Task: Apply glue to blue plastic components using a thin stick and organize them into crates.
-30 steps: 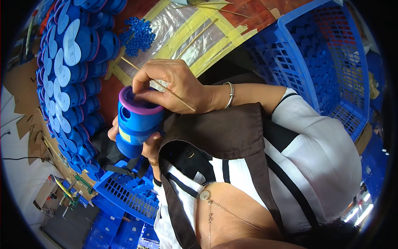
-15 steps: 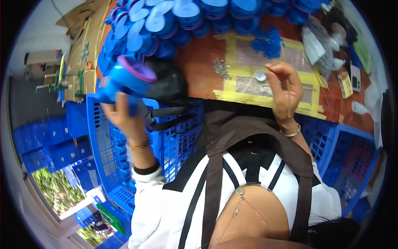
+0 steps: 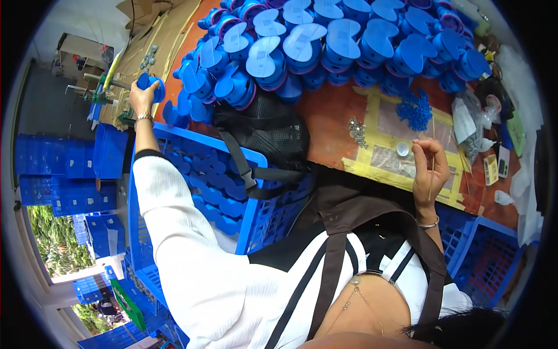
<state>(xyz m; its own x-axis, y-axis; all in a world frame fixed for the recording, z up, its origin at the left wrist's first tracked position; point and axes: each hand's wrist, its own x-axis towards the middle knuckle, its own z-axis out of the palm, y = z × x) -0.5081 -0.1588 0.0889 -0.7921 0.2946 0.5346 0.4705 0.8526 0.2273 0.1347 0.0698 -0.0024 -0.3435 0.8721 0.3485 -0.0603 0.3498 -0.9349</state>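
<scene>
1. Left hand (image 3: 143, 96) is stretched out to 10 o'clock, fingers clamped round a blue spool (image 3: 152, 86), holding it at the left end of the spool pile (image 3: 325, 46).
2. Right hand (image 3: 429, 168) sits at 3 o'clock over the yellow-taped mat (image 3: 372, 168), fingers pinched together on a thin stick (image 3: 432, 157). Stick runs roughly upright through the fingers.
3. Hands are well apart, one at each side of the bench.
4. Done, judging by the layout: the pile runs 11 to 1 o'clock along the back of the bench, many blue spools with purple rims and heart-shaped tops, stacked touching each other. The spool in the left hand looks like the latest to join it; can't tell whether it is already resting on the pile or just above it.
5. Left, by my read: the blue crate (image 3: 197, 192) at 9 o'clock, just beside the body, has blue parts in it, so stock remains. How many, can't tell; the sleeve covers part of it.
6. Small parts near the right hand: a round silver cap (image 3: 402, 149) just beside the fingertips, a heap of small screws (image 3: 357, 131) at the mat's left edge, a cluster of small blue bits (image 3: 415, 110) at 2 o'clock. All look like supplies for more units.
7. Black mesh bag (image 3: 261, 125) lies between pile and crate.
8. More stacked blue crates (image 3: 64, 174) on the floor at 9 o'clock; contents not visible.
9. Estimate: mid-run, with a large batch finished and stock and loose parts not yet used.
</scene>
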